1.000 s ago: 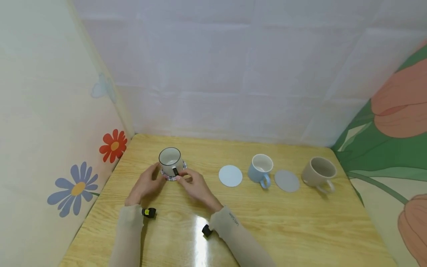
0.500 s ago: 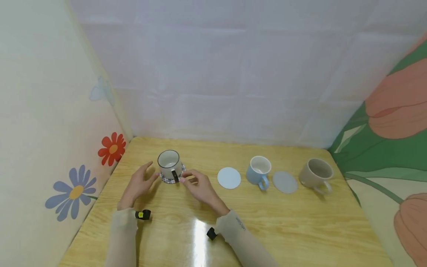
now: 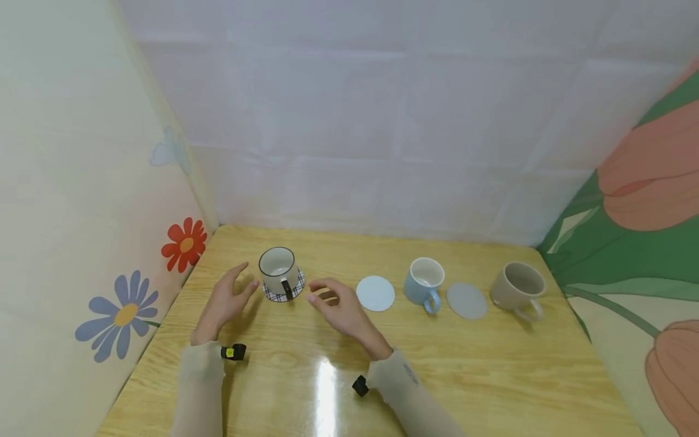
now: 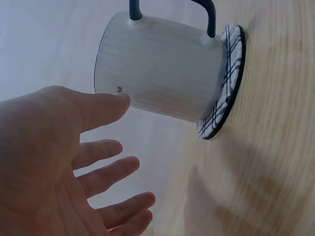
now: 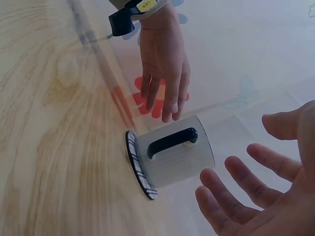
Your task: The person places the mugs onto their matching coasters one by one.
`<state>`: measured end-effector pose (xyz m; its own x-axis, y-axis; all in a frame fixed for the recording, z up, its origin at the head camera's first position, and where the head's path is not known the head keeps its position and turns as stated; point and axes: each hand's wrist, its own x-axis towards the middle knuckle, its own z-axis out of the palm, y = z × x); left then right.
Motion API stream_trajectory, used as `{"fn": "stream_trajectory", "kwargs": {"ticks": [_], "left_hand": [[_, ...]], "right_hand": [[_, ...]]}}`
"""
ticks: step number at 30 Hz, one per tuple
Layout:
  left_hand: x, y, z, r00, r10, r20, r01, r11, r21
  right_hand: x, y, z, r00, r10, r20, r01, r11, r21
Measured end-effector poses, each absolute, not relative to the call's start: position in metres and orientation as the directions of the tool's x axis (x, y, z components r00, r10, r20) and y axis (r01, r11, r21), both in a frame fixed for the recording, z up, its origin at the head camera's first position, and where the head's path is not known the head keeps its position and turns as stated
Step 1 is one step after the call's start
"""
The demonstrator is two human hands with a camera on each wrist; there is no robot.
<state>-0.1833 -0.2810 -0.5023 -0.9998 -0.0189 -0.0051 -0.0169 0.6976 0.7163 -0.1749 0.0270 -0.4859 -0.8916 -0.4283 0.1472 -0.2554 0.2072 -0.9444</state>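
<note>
A white mug (image 3: 277,270) with a dark rim and black handle stands upright on a round plaid coaster (image 3: 299,285) at the left of the table. To the mug's left, my left hand (image 3: 225,301) is held apart from it, thumb and fingers spread. My right hand (image 3: 343,308) hovers on the other side with loosely bent fingers and nothing in them. The right wrist view has the black handle (image 5: 172,142) turned toward the camera and the coaster (image 5: 140,169) under the mug's base. Both hands are off the mug.
Right of my right hand lies a pale blue round coaster (image 3: 375,294). Beyond it stand a light blue mug (image 3: 419,288), a grey round coaster (image 3: 466,300) and a beige mug (image 3: 508,292). A white cloth wall (image 3: 355,182) backs the wooden table (image 3: 464,376).
My right hand has let go of the mug's handle and drawn away to the right. The left hand has moved off leftward. The mug stays on the plaid coaster.
</note>
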Motion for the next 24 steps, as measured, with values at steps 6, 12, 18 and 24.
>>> {"fn": "stream_trajectory", "kwargs": {"ticks": [6, 12, 18, 24], "left_hand": [[-0.183, -0.276, -0.498, -0.999, -0.022, 0.023, 0.001, 0.695, 0.719], [-0.181, -0.270, -0.490, -0.999, -0.020, 0.049, 0.021, 0.700, 0.714], [-0.179, -0.262, -0.485, -0.994, -0.010, 0.110, 0.072, 0.699, 0.711], [-0.177, -0.254, -0.478, -0.981, 0.002, 0.192, 0.138, 0.702, 0.699]], "right_hand": [[-0.176, 0.040, -0.482, -0.886, -0.421, 0.191, -0.302, 0.213, -0.929], [-0.175, 0.053, -0.478, -0.883, -0.413, 0.223, -0.340, 0.237, -0.910], [-0.174, 0.066, -0.473, -0.877, -0.422, 0.228, -0.361, 0.267, -0.894], [-0.174, 0.080, -0.472, -0.876, -0.397, 0.274, -0.404, 0.292, -0.867]]}}
